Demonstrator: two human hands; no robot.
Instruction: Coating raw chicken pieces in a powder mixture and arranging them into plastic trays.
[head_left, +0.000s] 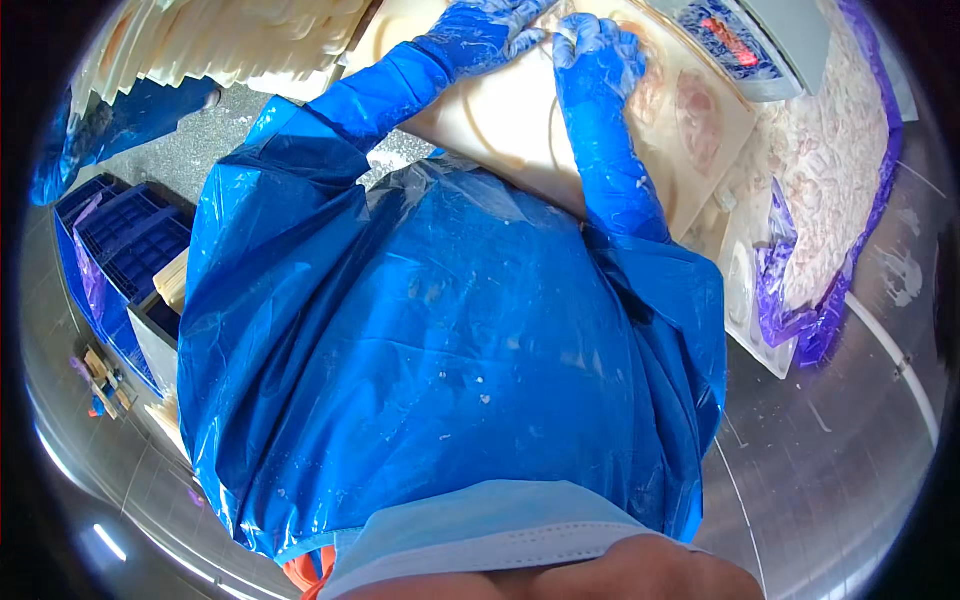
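Observation:
Both my hands, in blue gloves coated with pale residue, are at the top edge of the view over a cream-coloured board (517, 127). My left hand (487, 34) lies with its fingers spread towards the right. Beside it, my right hand (598, 49) is bent at the fingers, its fingertips close to a small piece of pale, wet-looking food (556, 16). Whether either hand grips this piece cannot be told. To the right of my right hand, flat pinkish pieces, seemingly raw meat (699, 120), lie on the board.
A purple plastic liner (892, 142) surrounds a heap of pale raw pieces (832, 172) at the right. A grey device with a lit display (731, 37) stands at the upper right. Stacked pale sheets (225, 37) are upper left. Blue crates (135, 232) stand at the left, below another person's blue sleeve (142, 120).

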